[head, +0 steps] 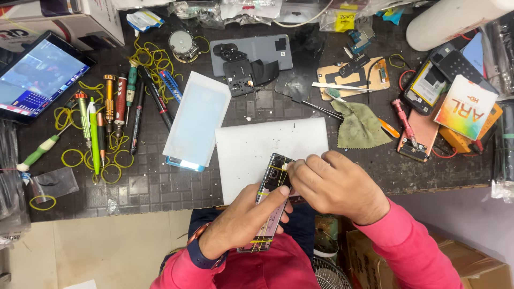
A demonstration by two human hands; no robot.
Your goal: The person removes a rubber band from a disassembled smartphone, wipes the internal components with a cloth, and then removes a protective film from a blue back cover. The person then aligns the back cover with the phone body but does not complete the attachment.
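My left hand [243,217] grips an opened phone [272,200] from below, thumb laid across its middle; yellow rubber bands wrap the phone near both ends. My right hand [334,184] is closed on a small white-tipped tool [284,166] pressed against the phone's upper edge. The phone is held over the near edge of a white board [251,147] lying on the dark work mat [155,184]. Both sleeves are pink, and a dark watch sits on my left wrist.
A screen panel with white film [195,120] lies left of the board. Screwdrivers and pens [107,118] sit among yellow rubber bands at left, beside a lit tablet [40,77]. A green cloth [361,126], tweezers, phone parts and boxes crowd the back and right.
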